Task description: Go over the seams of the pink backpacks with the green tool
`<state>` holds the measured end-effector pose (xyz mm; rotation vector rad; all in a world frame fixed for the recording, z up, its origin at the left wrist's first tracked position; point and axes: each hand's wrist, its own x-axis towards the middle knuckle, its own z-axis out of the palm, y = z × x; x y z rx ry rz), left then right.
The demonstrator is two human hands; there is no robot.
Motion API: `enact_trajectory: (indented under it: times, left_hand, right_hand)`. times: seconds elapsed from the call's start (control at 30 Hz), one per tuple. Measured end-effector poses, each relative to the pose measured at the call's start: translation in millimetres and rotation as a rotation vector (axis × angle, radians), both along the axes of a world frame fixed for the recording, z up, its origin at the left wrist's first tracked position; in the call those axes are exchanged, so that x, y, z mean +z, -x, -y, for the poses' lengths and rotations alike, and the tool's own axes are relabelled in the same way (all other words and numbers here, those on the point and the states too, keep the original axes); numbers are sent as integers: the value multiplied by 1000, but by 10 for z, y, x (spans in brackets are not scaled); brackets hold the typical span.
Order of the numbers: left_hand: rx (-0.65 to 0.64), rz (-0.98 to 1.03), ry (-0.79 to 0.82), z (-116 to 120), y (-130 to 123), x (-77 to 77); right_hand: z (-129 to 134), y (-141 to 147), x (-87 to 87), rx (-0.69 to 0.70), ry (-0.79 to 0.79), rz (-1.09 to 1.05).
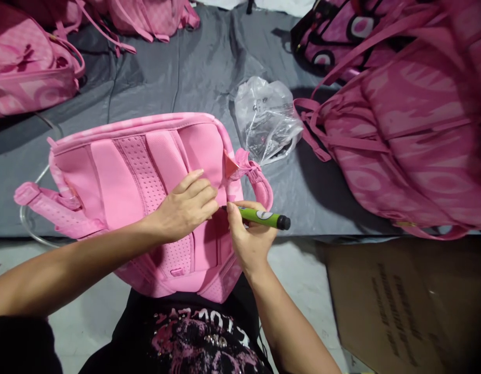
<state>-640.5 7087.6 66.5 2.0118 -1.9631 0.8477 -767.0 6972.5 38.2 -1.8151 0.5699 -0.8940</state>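
Note:
A pink backpack (119,176) lies at the table's front edge with its padded back panel and straps facing up. My left hand (186,208) is on its right part, fingers curled and closed on the pink fabric. In my right hand (254,241) is a green marker pen (259,215), gripped between thumb and fingers. The black end of the pen points right, while its other end reaches the fabric beside my left fingertips. My fingers partly hide the pen's tip.
Behind the backpack lies a crumpled clear plastic bag (267,114) on the grey table cover (201,57). Large pink backpacks (415,135) crowd the right side. More pink bags (34,67) stand at the far left. A cardboard box (400,296) sits below the table edge.

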Motion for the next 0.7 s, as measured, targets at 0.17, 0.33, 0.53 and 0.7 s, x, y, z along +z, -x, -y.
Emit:
enact_trajectory:
  times: [0.17, 0.33, 0.53, 0.7]
  left_hand:
    - [15, 15, -15, -14, 8, 6]
    - [17, 18, -22, -16, 11, 8]
    - [28, 20, -28, -6, 16, -4]
    - [35, 32, -29, -7, 20, 0]
  right_hand:
    - [17, -17, 43, 18, -49, -23]
    - [33, -19, 37, 36, -59, -42]
    - [60, -18, 52, 61, -44, -42]
    - [80, -12, 48, 43, -51, -55]
